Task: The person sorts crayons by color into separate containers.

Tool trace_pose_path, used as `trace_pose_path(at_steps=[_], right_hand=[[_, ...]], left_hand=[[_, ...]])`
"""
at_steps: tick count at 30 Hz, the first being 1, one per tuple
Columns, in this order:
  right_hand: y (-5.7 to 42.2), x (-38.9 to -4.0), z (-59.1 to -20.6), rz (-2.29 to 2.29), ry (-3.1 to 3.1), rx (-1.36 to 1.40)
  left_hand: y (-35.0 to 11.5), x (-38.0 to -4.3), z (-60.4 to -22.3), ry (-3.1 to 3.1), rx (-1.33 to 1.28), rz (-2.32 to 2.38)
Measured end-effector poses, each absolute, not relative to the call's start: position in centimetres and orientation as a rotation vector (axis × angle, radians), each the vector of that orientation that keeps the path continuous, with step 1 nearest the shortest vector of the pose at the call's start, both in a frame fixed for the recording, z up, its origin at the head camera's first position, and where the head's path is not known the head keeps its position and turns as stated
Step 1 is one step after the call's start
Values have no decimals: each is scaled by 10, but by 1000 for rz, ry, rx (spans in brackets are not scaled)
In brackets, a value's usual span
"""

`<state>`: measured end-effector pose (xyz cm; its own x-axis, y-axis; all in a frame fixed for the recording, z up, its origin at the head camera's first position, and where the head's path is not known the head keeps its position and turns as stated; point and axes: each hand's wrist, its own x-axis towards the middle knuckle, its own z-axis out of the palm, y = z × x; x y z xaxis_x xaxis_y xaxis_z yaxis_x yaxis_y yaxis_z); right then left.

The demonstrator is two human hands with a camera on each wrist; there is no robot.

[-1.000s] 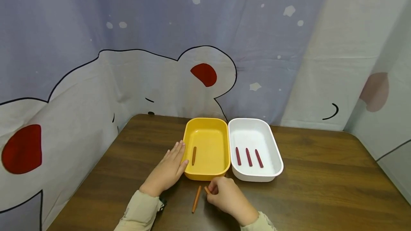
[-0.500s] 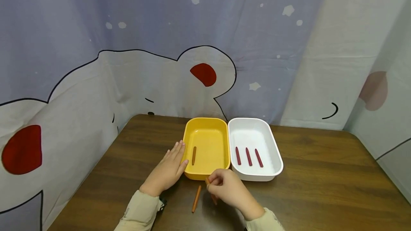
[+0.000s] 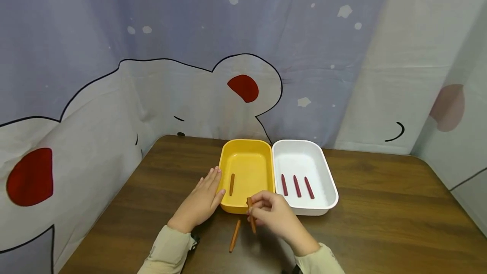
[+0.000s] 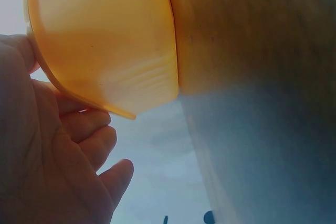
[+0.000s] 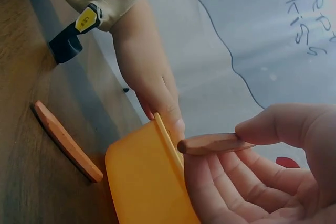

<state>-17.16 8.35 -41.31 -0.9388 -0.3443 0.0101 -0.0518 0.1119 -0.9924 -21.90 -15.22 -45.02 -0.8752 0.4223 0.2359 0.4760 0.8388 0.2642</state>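
My right hand pinches an orange-brown crayon between thumb and fingers, above the near rim of a yellow tray. Against the tray's left side rests my left hand, its fingers straight along the rim; the left wrist view shows that hand touching the yellow wall. One brown crayon lies inside the yellow tray, toward its left. Another orange-brown crayon lies on the table in front of the tray.
To the right, touching the yellow tray, stands a white tray with 3 dark red crayons side by side. Both stand on a brown wooden table. A printed curtain hangs behind the table's far edge.
The right hand has lifted the crayon off the table and moved it forward to the tray's near rim, turning it more upright. The left hand stays in place.
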Motion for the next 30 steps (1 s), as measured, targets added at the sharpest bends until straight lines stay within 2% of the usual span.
trace_pose_path(at_steps=[14,30], right_hand=[[73,-200,-408,-1998,2330,-271],[47,-240,-412,-1508,2896,-236]], left_hand=[[-151,-218,-451,-2845,-683,-474],[-151,-220,-451,-2858,-677,-470]])
